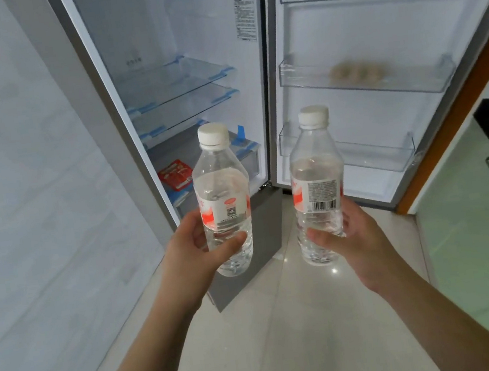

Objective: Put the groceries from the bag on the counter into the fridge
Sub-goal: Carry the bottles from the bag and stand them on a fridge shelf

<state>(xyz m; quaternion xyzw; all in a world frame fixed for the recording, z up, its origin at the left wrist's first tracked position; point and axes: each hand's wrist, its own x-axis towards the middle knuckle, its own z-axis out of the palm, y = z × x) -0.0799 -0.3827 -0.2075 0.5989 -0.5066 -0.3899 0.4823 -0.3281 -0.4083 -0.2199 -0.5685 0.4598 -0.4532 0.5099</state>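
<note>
My left hand (194, 247) grips the lower part of a clear water bottle (221, 185) with a white cap and a red and white label. My right hand (347, 234) holds a second, matching water bottle (317, 170) the same way. Both bottles stand upright in front of the open fridge (178, 54). Its door (371, 21) is swung open to the right, with a bare lower door bin (356, 153) just behind the right bottle. The bag and the counter are out of view.
Glass shelves (175, 79) sit in the fridge. A red packet (175, 175) lies in the drawer at the bottom. Brown round items (358, 71) lie blurred in the middle door bin. A white wall stands left, green cabinets (479, 202) right, pale floor tiles below.
</note>
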